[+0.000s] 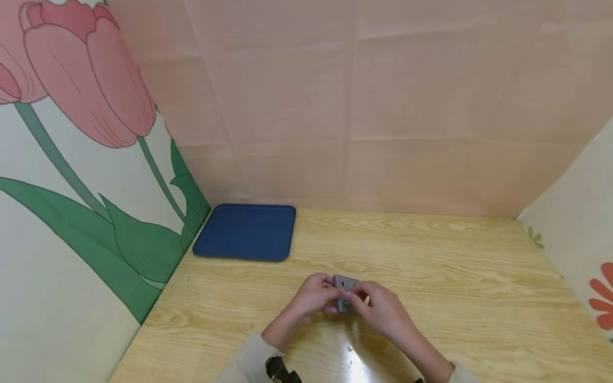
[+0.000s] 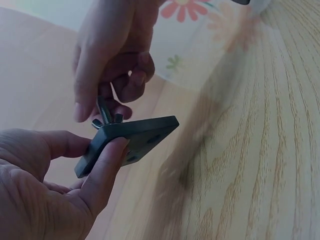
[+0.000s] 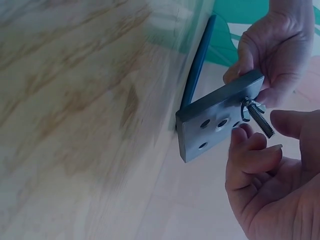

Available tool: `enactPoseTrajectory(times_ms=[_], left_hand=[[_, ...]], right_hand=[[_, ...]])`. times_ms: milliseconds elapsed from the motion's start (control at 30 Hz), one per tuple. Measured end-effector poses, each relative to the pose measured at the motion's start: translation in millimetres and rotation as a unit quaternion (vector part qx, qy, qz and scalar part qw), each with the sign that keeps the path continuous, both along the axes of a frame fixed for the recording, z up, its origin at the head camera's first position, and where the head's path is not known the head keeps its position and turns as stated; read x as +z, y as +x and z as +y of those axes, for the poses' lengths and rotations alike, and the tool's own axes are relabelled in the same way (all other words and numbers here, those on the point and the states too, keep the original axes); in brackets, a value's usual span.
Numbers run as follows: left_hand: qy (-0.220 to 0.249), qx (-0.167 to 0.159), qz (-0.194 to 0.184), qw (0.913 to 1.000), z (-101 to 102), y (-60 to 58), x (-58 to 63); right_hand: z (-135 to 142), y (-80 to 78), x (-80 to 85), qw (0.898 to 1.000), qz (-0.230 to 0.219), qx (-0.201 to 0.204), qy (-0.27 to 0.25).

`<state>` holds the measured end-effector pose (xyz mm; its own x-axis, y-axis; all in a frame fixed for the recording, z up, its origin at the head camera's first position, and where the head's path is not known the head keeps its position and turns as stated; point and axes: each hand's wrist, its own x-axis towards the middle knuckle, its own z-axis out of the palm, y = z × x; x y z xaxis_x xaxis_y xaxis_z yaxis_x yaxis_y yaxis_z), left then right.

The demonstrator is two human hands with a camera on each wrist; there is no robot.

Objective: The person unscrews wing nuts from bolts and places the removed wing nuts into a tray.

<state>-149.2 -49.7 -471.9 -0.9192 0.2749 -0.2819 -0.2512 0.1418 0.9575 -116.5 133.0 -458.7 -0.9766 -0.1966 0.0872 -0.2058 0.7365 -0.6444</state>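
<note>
A grey metal plate (image 3: 220, 117) with several round holes is held by its edge in my left hand (image 1: 316, 295), thumb on one face and fingers on the other. Near one corner a threaded bolt (image 3: 261, 121) sticks out of the plate, with a wing nut (image 3: 246, 109) on it close against the face. My right hand (image 1: 383, 308) is at this bolt, its fingers curled about the wing nut. In the right wrist view the right thumb (image 3: 287, 122) stands slightly off the bolt's free end.
A blue tray (image 1: 246, 232) lies at the back left of the wood-grain table (image 1: 431, 266). A pinkish sheet (image 1: 359, 106) covers the back, and flower-printed panels stand at the left (image 1: 96, 159) and right (image 1: 574, 239).
</note>
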Motion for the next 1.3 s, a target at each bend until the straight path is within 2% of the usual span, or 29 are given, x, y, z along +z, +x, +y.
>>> enactPoseTrajectory(times_ms=[367,767,1100,1300], left_hand=[[0.003,0.003,0.006,1.0,0.5,1.9,-1.5],[-0.008,0.005,0.018,0.9998,1.8,4.7,-1.0],[-0.011,0.008,0.021,0.9997,2.7,5.9,0.8],[-0.018,0.013,0.017,0.9996,2.9,5.6,-0.1]], right_hand=[[-1.3,0.3,-0.3,0.999,-0.027,-0.001,0.036],[-2.2,1.6,-0.5,0.998,-0.062,0.005,0.033],[-2.5,3.0,-2.5,0.998,-0.058,0.005,0.038],[0.1,3.5,-2.3,0.998,-0.04,0.035,0.022]])
